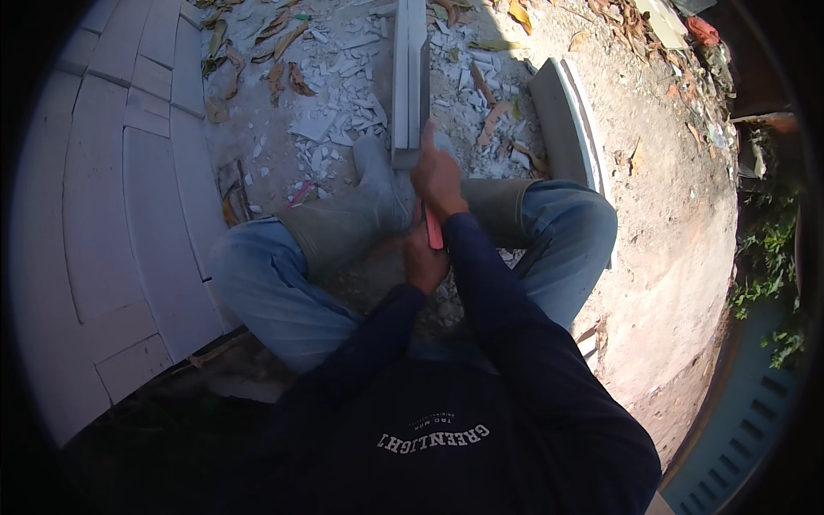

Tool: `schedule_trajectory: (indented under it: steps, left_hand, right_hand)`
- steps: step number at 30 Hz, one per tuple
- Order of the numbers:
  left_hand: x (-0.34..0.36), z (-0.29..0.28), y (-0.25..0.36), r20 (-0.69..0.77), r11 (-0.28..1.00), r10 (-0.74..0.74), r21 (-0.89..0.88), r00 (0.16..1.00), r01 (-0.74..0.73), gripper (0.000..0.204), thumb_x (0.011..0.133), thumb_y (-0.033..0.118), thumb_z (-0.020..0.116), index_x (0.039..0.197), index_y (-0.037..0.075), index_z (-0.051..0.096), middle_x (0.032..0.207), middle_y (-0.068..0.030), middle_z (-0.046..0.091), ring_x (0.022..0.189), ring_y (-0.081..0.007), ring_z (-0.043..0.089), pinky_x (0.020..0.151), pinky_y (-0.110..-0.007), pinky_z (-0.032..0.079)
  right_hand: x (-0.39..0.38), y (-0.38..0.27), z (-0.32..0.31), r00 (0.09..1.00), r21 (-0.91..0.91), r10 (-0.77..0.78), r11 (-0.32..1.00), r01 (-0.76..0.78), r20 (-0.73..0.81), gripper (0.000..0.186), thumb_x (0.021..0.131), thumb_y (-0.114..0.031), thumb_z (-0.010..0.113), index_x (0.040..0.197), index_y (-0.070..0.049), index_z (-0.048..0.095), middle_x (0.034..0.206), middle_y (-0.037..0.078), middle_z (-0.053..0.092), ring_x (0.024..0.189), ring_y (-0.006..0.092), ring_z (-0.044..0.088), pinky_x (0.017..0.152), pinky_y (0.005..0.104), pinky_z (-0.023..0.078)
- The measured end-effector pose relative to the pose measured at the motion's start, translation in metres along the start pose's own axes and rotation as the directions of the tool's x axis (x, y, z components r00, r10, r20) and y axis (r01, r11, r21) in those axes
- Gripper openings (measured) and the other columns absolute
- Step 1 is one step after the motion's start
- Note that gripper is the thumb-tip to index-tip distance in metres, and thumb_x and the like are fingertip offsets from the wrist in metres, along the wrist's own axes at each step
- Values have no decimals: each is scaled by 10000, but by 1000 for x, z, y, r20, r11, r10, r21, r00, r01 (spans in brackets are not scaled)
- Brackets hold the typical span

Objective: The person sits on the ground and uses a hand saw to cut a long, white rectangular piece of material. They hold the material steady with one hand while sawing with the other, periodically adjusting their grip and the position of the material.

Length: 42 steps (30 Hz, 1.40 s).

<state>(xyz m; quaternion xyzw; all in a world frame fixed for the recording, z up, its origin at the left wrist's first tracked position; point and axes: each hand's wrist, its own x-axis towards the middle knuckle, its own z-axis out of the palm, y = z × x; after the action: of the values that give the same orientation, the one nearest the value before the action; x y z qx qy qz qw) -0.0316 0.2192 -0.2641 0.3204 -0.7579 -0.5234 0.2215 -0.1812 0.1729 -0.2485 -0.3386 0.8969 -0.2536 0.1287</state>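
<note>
My right hand [438,180] is closed around a red-handled tool [434,227], with the index finger stretched forward beside the near end of a narrow stack of white-grey slabs [402,81]. A dark strip runs along that stack's right side; whether it belongs to the tool is unclear. Just below, my left hand [425,262] wraps around the red handle, its fingers partly hidden. Both hands are between my bent knees, over my grey boots [373,189].
Large white slabs [159,232] lie along the left. A thick grey slab [562,124] leans at the right. Broken white chips [318,120] and dry leaves litter the ground ahead. Leafy plants [768,240] grow at the far right edge.
</note>
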Motion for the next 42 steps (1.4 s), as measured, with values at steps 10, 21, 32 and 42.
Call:
schedule_trajectory:
  steps: [10,21,32,42]
  left_hand:
    - [-16,-17,16,-32,997,-68,39,997,69,263,855,31,610,1107,-21,661,959,-277,682,978,-485,646,777,-454,536]
    - [-70,-14,2,-124,1000,-20,-26,992,17,220,886,112,646,1061,-20,665,933,-275,684,914,-467,669,738,-459,525]
    - [-11,7,-11,-39,999,-15,-41,999,13,237,872,120,680,1065,-17,681,885,-259,685,870,-449,682,702,-459,517]
    - [-82,-65,71,7,966,-179,-186,984,178,120,866,75,701,936,-17,669,777,-175,653,743,-381,656,660,-428,504]
  right_hand:
    - [-14,-9,1,1000,9,28,1000,-28,-4,941,763,-14,597,1572,84,126,797,285,677,737,453,682,712,543,529]
    - [-72,-11,9,999,7,32,999,-32,44,907,783,-31,612,1566,81,168,795,278,680,724,449,683,688,539,524]
    - [0,17,16,997,-54,-69,996,67,-39,890,817,-49,608,1549,116,129,720,250,664,659,433,662,638,520,518]
    - [-82,-39,-54,986,531,51,846,43,-160,739,947,-241,634,1553,32,312,707,195,669,618,377,668,602,479,509]
